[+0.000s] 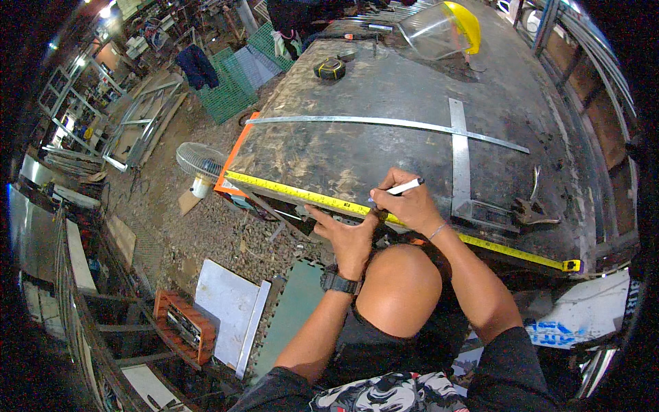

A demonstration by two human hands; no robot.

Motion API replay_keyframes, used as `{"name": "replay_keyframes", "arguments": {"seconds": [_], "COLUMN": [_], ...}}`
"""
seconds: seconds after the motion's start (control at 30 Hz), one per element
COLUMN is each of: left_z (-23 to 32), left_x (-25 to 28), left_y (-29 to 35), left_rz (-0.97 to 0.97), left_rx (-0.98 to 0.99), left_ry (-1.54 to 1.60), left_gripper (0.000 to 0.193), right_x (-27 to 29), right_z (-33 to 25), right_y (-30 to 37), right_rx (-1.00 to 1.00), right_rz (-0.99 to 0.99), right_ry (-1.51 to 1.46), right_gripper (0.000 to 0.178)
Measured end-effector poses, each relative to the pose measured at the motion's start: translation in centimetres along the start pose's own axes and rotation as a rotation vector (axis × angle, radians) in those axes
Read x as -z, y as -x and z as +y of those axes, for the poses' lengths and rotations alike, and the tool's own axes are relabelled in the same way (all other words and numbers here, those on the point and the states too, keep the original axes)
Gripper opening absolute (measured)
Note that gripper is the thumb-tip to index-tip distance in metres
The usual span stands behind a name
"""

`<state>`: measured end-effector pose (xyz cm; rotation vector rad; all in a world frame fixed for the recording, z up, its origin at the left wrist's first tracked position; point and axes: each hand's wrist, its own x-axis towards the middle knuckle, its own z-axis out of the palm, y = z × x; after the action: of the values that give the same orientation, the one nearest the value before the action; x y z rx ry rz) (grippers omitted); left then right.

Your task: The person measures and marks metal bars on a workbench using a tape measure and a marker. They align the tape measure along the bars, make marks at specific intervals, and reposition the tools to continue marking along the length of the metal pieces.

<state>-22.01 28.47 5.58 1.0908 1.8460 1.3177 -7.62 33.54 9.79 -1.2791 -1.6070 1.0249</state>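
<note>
A yellow tape measure blade (302, 193) stretches along the near edge of the dark workbench top (329, 154), with its case (571, 265) at the right end. My right hand (413, 206) grips a white marker pen (406, 186), its tip end down close to the blade. To its left, my left hand (347, 240) rests at the blade's near edge, fingers stretched out and spread; its lower side is hidden. Beyond my hands, a long thin metal strip (357, 121) crosses a steel square (460, 161). A plier-like metal tool (532, 211) lies to the right.
Farther back on the bench are a second tape measure (329, 69) and a clear face shield with a yellow top (463, 27). A fan (200, 161) stands left of the bench on gravelly floor. Below it lie a pale flat panel (223, 309) and an orange-brown box (184, 326).
</note>
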Motion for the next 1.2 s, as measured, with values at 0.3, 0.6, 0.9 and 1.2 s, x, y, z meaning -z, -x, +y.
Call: {"name": "replay_keyframes", "arguments": {"seconds": [0.3,0.6,0.9,1.2], "left_z": [-0.3,-0.6,0.2,0.2], "left_x": [0.0,0.0,0.2,-0.9], "left_y": [-0.2,-0.3,0.5,1.1], "left_rz": [0.005,0.011,-0.055,-0.027], "left_rx": [-0.024,-0.055,-0.038,-0.02], "left_ry": [-0.01,-0.041,-0.07,-0.058], "left_gripper": [0.138,0.138,0.142,0.143], "right_x": [-0.3,-0.1,1.4,1.4], "right_z": [0.2,0.3,0.9,0.7], "right_y": [0.0,-0.2,1.2,1.2], "right_rx": [0.068,-0.008,-0.005,0.018], "right_rz": [-0.01,0.081,0.044,0.017], "right_ry": [0.076,-0.201,-0.043,0.04], "right_gripper": [0.026,0.02,0.025,0.025]}}
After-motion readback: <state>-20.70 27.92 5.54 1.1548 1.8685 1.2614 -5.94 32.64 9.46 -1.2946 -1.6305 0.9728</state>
